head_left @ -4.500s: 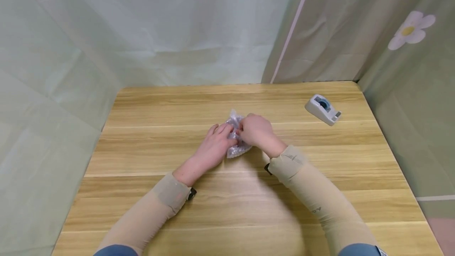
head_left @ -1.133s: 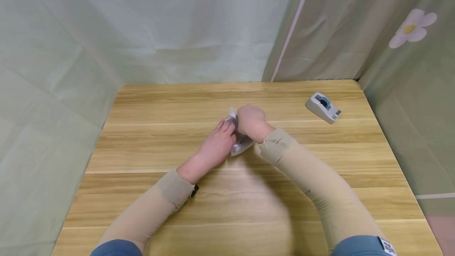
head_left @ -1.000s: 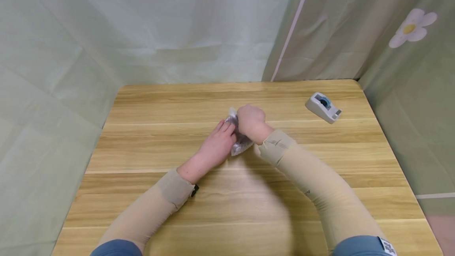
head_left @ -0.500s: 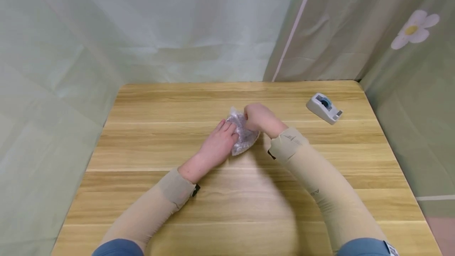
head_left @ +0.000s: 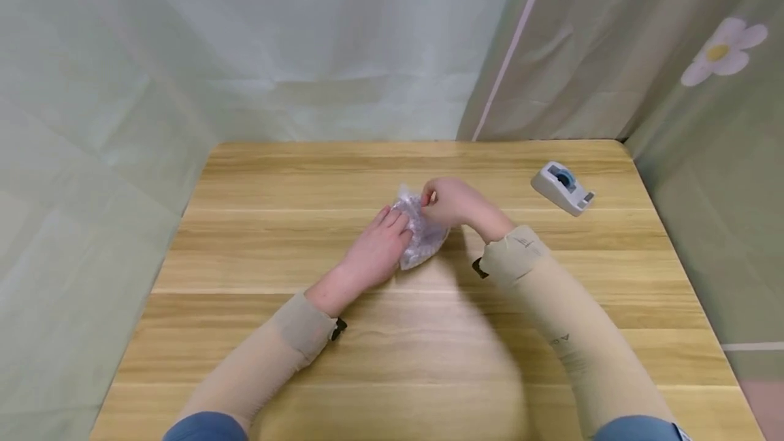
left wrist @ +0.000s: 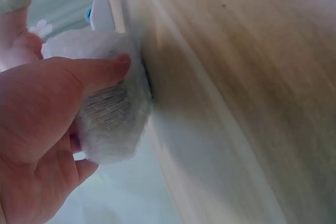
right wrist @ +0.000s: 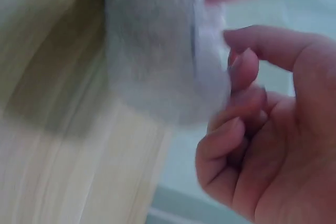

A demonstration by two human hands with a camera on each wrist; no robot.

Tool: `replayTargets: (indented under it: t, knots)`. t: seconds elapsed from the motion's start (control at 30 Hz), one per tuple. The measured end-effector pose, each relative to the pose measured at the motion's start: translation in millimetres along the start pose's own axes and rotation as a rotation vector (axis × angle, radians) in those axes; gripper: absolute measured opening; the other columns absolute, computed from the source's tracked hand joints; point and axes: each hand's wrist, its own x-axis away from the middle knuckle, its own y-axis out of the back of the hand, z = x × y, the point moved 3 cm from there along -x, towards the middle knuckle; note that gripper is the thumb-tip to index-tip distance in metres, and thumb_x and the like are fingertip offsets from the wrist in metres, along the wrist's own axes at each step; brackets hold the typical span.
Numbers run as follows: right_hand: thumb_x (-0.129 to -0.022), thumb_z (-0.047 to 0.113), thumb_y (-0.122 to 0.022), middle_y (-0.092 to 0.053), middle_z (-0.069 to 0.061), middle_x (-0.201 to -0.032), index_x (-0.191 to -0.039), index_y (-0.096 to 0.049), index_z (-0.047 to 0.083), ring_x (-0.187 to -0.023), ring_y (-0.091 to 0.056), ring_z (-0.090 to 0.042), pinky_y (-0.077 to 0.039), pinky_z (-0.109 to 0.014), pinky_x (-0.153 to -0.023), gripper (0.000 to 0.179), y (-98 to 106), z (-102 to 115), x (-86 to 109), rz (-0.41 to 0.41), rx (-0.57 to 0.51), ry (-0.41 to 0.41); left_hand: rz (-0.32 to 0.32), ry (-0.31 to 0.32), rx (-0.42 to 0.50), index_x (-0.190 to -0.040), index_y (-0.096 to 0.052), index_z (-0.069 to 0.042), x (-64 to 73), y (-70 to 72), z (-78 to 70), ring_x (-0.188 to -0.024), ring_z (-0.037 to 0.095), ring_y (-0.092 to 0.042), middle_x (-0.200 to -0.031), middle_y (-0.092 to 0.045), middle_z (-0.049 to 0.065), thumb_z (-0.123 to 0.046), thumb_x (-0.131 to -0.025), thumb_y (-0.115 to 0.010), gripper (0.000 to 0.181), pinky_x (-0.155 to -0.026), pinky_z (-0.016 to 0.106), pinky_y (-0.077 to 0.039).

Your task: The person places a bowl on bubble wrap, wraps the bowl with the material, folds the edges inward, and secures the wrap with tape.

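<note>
A small bundle in clear bubble wrap [head_left: 427, 240] sits near the middle of the wooden table. My left hand [head_left: 376, 247] holds it from the left; in the left wrist view the thumb lies across the near face, with the fingers on the other side. Through the wrap [left wrist: 107, 108] a ridged, brownish-grey surface shows, but its kind is unclear. At the bundle's right side is my right hand [head_left: 456, 204]. Its fingers [right wrist: 226, 135] are loosely bent close to the wrap's edge, and a gap separates the thumb from the index finger, with nothing visible in between.
A grey-white tape dispenser [head_left: 562, 188] with a blue-cored roll stands at the table's back right. Light green curtains [head_left: 343, 46] hang behind the table [head_left: 275, 175] and on both sides.
Over the last second my right hand has drawn rightward off the top of the bundle, its fist loosening and the thumb parting from the fingers. More wrap shows. My left hand stays put.
</note>
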Motion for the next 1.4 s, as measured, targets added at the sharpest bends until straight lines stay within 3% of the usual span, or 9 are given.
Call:
replayTargets:
  t: [0.1, 0.27, 0.37, 0.5, 0.8, 1.03, 1.4]
  knots:
    - [-0.101, 0.026, -0.068, -0.067, -0.007, -0.085, -0.107, -0.069, 0.009, -0.068, -0.06, -0.019, -0.051, -0.034, -0.061, 0.017, 12.3, -14.0, 6.0, -0.034, -0.124, 0.022, 0.015, 0.007, 0.07, -0.134, -0.067, 0.002, 4.9, 2.2, 3.5, -0.145, 0.036, -0.047, -0.141, -0.06, 0.018, -0.006, -0.095, -0.071, 0.041, -0.129, 0.055, -0.027]
    - [-0.106, 0.029, -0.065, -0.07, -0.019, -0.096, -0.115, -0.067, 0.005, -0.074, -0.06, -0.022, -0.05, -0.033, -0.062, 0.025, 30.4, -54.4, 19.3, -0.166, -0.242, -0.053, 0.005, 0.024, 0.258, -0.149, -0.057, 0.002, 13.1, 8.3, 11.1, -0.153, 0.037, -0.04, -0.155, -0.053, 0.02, -0.014, -0.097, -0.077, 0.058, -0.131, 0.053, -0.02]
    - [-0.108, 0.03, -0.062, -0.07, -0.022, -0.102, -0.118, -0.066, 0.004, -0.079, -0.061, -0.024, -0.05, -0.034, -0.066, 0.028, 33.8, -79.3, 25.8, -0.212, -0.246, -0.121, 0.004, 0.01, 0.296, -0.151, -0.055, 0.003, 18.3, 10.4, 15.1, -0.153, 0.036, -0.039, -0.157, -0.052, 0.019, -0.016, -0.094, -0.082, 0.065, -0.131, 0.052, -0.02]
    - [-0.108, 0.031, -0.061, -0.069, -0.016, -0.099, -0.119, -0.066, 0.004, -0.082, -0.061, -0.026, -0.049, -0.038, -0.071, 0.029, 31.5, -96.7, 31.0, -0.253, -0.215, -0.165, 0.016, -0.003, 0.297, -0.151, -0.055, 0.002, 24.4, 12.3, 17.7, -0.153, 0.035, -0.039, -0.157, -0.052, 0.018, -0.019, -0.095, -0.081, 0.065, -0.132, 0.049, -0.018]
    - [-0.107, 0.031, -0.064, -0.065, -0.01, -0.09, -0.115, -0.069, 0.006, -0.076, -0.055, -0.024, -0.047, -0.037, -0.067, 0.026, 26.7, -89.5, 30.6, -0.294, -0.161, -0.114, 0.022, 0.016, 0.281, -0.145, -0.057, 0.004, 25.6, 13.6, 17.3, -0.153, 0.037, -0.04, -0.152, -0.057, 0.021, -0.016, -0.098, -0.074, 0.054, -0.131, 0.05, -0.019]
    - [-0.106, 0.03, -0.064, -0.066, -0.008, -0.087, -0.113, -0.07, 0.008, -0.073, -0.056, -0.023, -0.046, -0.037, -0.066, 0.024, 21.0, -77.9, 25.4, -0.275, -0.149, -0.056, 0.032, 0.041, 0.244, -0.147, -0.05, 0.007, 20.4, 10.3, 12.7, -0.151, 0.041, -0.041, -0.149, -0.057, 0.025, -0.012, -0.1, -0.066, 0.053, -0.13, 0.05, -0.023]
    - [-0.106, 0.029, -0.066, -0.067, -0.007, -0.086, -0.112, -0.071, 0.009, -0.074, -0.058, -0.023, -0.048, -0.038, -0.067, 0.021, 11.9, -71.6, 21.4, -0.234, -0.154, -0.016, 0.013, 0.058, 0.202, -0.124, -0.074, 0.001, 17.0, 3.7, 11.7, -0.134, 0.035, -0.051, -0.14, -0.055, 0.022, 0.0, -0.089, -0.068, 0.035, -0.125, 0.045, -0.037]
